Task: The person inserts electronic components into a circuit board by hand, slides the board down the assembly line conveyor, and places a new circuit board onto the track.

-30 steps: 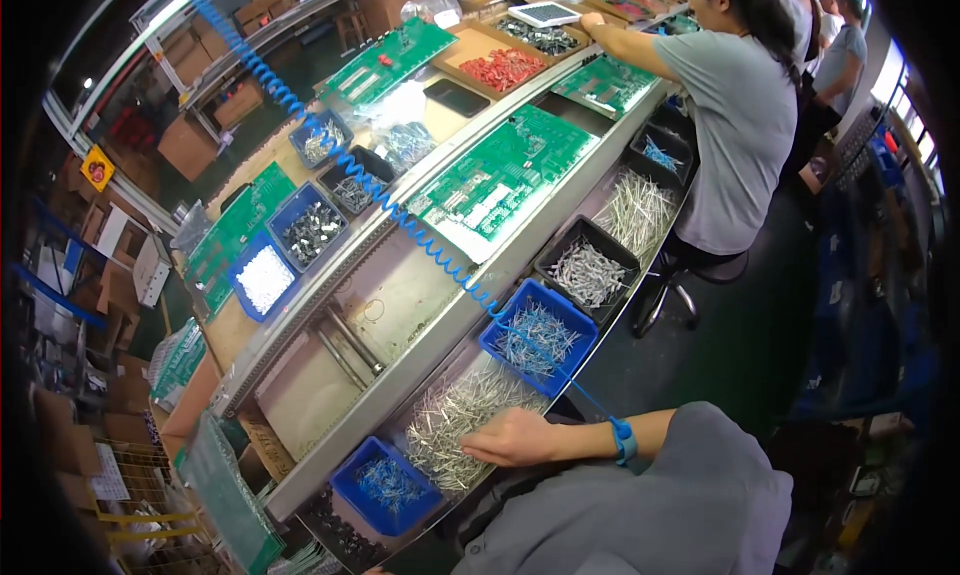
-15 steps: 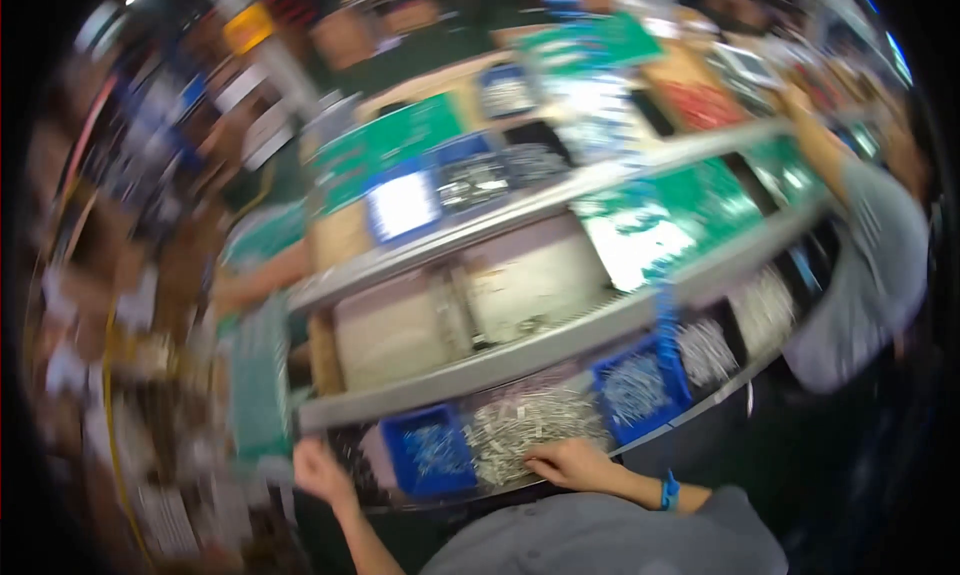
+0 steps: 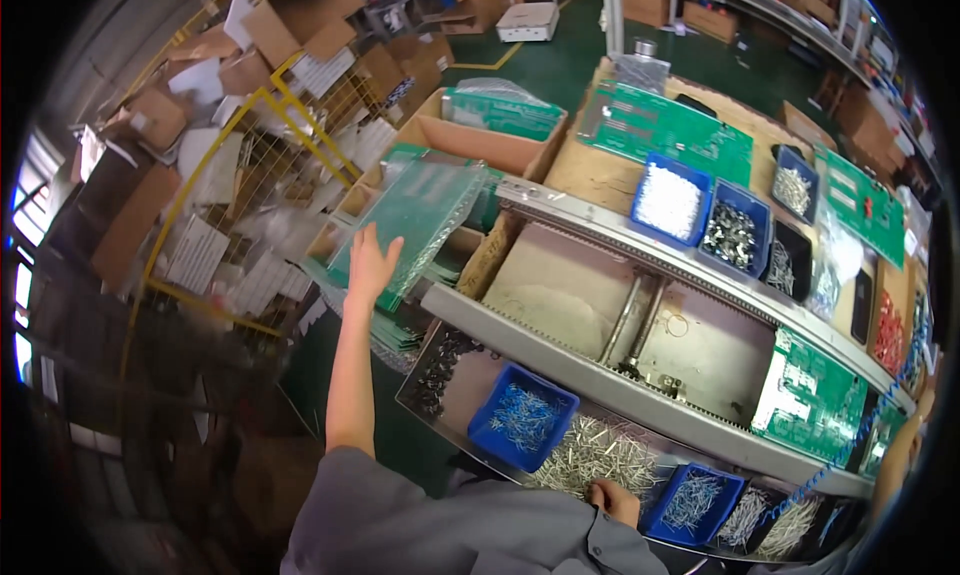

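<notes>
My left hand (image 3: 370, 263) reaches out to the left with its fingers spread, over a stack of green circuit boards (image 3: 425, 200) in clear bubble wrap. It is at the stack's near edge; whether it touches the top board I cannot tell. My right hand (image 3: 613, 501) rests low, at the near edge of a heap of pale wire-leaded components (image 3: 600, 450). Its fingers are curled, and what they may hold is hidden. Blue bins of small leaded parts stand on either side of the heap, a left bin (image 3: 524, 417) and a right bin (image 3: 693, 503).
A metal conveyor rail (image 3: 600, 375) crosses in front, with green boards (image 3: 812, 390) on its right part. Beyond it are bins of white parts (image 3: 668, 203) and metal parts (image 3: 738, 230). An open carton (image 3: 490, 143) holds boards. A yellow wire cage (image 3: 240, 175) stands left; another person's arm (image 3: 905, 440) shows right.
The view has swung left and cleared of blur. My left hand has gone from a closed curl near the bench's left end to spread fingers over the wrapped boards. My right hand stays by the heap.
</notes>
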Tool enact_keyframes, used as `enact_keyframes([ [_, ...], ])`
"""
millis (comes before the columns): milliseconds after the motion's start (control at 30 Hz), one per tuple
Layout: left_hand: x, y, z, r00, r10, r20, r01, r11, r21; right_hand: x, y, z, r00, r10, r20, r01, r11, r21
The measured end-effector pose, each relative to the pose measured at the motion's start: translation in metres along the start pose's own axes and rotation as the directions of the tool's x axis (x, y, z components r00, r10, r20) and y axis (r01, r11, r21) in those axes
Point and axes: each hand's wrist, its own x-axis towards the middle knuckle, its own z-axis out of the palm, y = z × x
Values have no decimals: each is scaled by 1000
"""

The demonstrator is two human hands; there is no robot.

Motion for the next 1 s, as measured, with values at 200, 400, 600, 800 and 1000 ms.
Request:
enact_keyframes([
  [200, 21, -40, -7, 908, -375, 187, 290, 885, 365, 3, 8, 6, 999, -20, -39, 19, 1000, -15],
  [400, 45, -53, 5, 836, -487, 253, 331, 815, 475, 1, 27, 11, 1000, -9, -27, 7, 999, -37],
  [600, 57, -78, 9, 836, -357, 417, 293, 932, 212, 1, 25, 13, 998, -5, -61, 4, 1000, -16],
  [800, 42, -20, 1, 932, -195, 306, 206, 979, -3, -1, 19, 13, 996, 18, -88, -22, 999, -34],
  [1000, 5, 66, 2, 970, 152, 191, -134, 986, -103, 0, 24, 14, 993, -29, -110, 20, 997, -80],
])
